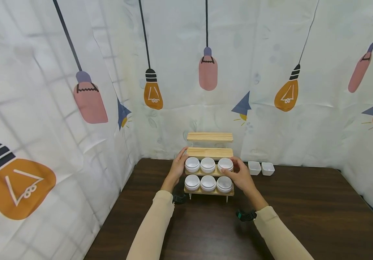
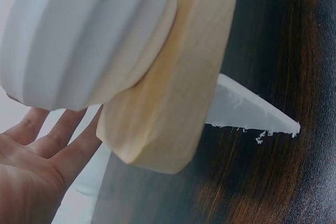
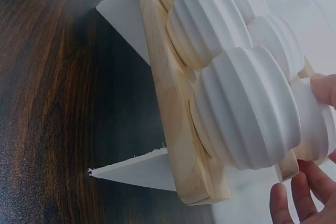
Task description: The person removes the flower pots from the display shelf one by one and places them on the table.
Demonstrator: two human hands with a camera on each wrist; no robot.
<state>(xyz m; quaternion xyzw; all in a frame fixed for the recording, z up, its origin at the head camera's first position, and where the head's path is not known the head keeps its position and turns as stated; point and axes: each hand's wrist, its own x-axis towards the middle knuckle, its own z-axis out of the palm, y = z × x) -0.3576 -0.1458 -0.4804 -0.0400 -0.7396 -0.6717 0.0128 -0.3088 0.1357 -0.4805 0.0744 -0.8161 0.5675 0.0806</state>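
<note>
Lightbulb-print cloth walls close in around a dark desk point(image 1: 303, 216). On it a stepped wooden rack point(image 1: 210, 151) carries six white bowls. The left hand point(image 1: 177, 167) lies open-fingered against the rack's side; the right hand point(image 1: 240, 175) pinches the upper right bowl point(image 1: 225, 164). A slip could topple its neighbours. Free room lies rightward, short of two square dishes point(image 1: 261, 168).

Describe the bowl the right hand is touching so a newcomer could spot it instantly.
Start at the stepped wooden rack at the back of the dark brown wooden table. Its two lower steps each carry three round ribbed white bowls. The one meant is the right-end bowl of the upper filled row, the only bowl with the right hand against it.
</note>
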